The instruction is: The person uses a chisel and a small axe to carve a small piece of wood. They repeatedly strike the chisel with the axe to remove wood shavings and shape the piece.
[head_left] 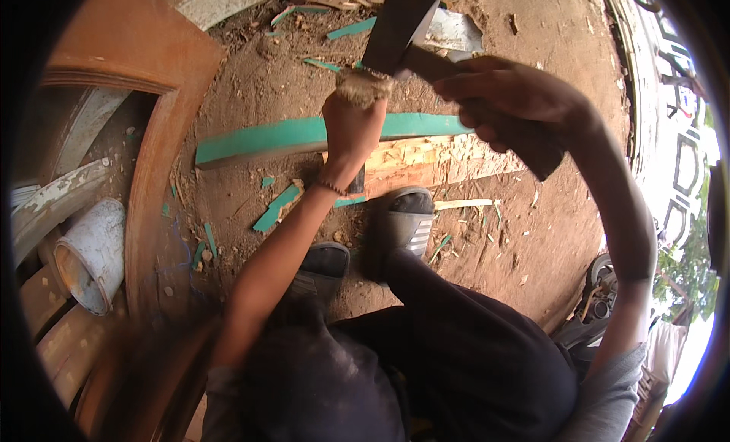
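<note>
My right hand (509, 96) is wrapped round the dark handle of a broad-headed tool (397, 35). Its head is blurred, so I cannot tell whether it is a hatchet or a mallet. That head hangs just beyond my left hand (356, 126), which is closed round an upright tool handle with a frayed, pale brown top (363, 88). The lower end of that tool is hidden by my hand and wrist. Beneath lies a timber (441, 164) with a rough, chipped pale face, and along its far side runs a green-painted strip of wood (258, 142).
My sandalled feet (411, 221) are close to the timber's near side. Green splinters (277, 206) and wood chips litter the dirt floor. A brown wooden frame (148, 191) and a stained white bucket (91, 252) stand at left. Part of a motorcycle (601, 290) shows at right.
</note>
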`<state>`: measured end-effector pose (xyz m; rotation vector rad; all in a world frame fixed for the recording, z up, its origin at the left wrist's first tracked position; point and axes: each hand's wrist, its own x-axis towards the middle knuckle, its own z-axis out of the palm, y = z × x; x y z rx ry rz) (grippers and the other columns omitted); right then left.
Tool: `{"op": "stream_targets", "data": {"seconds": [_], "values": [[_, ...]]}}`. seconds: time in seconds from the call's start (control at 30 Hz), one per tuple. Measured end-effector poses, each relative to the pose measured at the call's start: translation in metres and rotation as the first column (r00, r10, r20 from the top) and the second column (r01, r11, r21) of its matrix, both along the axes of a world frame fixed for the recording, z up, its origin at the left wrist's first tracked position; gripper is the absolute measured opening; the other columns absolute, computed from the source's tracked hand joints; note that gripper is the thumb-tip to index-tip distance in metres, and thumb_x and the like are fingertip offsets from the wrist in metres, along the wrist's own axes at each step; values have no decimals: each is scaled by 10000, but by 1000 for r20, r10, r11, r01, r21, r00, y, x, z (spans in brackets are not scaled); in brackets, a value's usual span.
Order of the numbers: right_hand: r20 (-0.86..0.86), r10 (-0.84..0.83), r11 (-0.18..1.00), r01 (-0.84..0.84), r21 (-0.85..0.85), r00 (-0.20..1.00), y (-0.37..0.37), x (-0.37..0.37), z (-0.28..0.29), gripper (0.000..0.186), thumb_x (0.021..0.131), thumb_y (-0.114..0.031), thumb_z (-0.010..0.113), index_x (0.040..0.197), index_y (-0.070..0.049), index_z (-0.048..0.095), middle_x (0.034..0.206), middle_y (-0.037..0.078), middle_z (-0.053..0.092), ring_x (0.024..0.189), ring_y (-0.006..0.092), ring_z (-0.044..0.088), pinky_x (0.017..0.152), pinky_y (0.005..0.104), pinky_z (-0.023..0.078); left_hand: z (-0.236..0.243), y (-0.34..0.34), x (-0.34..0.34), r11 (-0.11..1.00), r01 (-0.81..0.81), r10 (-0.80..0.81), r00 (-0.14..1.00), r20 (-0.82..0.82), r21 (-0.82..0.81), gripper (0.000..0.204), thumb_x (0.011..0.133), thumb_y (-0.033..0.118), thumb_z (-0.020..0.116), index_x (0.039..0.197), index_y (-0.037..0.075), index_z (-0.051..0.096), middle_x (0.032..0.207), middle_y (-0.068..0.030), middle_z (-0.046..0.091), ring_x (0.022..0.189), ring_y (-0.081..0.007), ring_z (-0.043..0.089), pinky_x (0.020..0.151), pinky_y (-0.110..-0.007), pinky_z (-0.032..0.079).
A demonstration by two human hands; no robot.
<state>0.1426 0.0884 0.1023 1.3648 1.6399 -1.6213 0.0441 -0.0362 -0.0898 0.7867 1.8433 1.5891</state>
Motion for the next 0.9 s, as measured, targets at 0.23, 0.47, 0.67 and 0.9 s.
{"op": "stream_targets", "data": {"seconds": [0.23, 0.47, 0.67, 0.9], "values": [[-480, -155, 959, 249, 138, 863, 25, -33, 19, 265, 965, -309, 550, 1053, -60, 532, 732, -1, 531, 562, 74, 497, 478, 211, 430, -6, -10, -13, 997, -3, 1, 1000, -29, -75, 137, 754, 79, 609, 670, -24, 576, 550, -47, 575, 492, -113, 530, 473, -340, 403], [-23, 275, 955, -270, 119, 961, -15, -5, -7, 386, 966, -299, 563, 1209, -1, 527, 730, 42, 580, 523, 100, 563, 413, 247, 463, -6, -4, 5, 994, -97, 101, 989, -110, 43, 112, 738, 62, 641, 748, -45, 608, 646, -143, 631, 584, -161, 584, 544, -340, 445], [-279, -202, 914, 283, 290, 939, -8, -52, 62, 176, 966, -217, 548, 1007, -46, 548, 629, 11, 519, 455, 85, 484, 383, 223, 412, -1, -5, 5, 994, -104, 104, 994, -18, -20, 82, 756, 37, 606, 726, -38, 598, 605, -42, 625, 584, -60, 517, 525, -320, 420], [-191, 417, 870, -330, 367, 889, -4, -2, -32, 315, 962, -249, 568, 1173, -16, 559, 713, 26, 566, 503, 87, 531, 430, 240, 467, -1, -5, 2, 996, -41, 35, 996, -82, -78, 88, 761, 49, 619, 737, -35, 605, 621, -76, 629, 571, -105, 546, 540, -328, 434]]}}
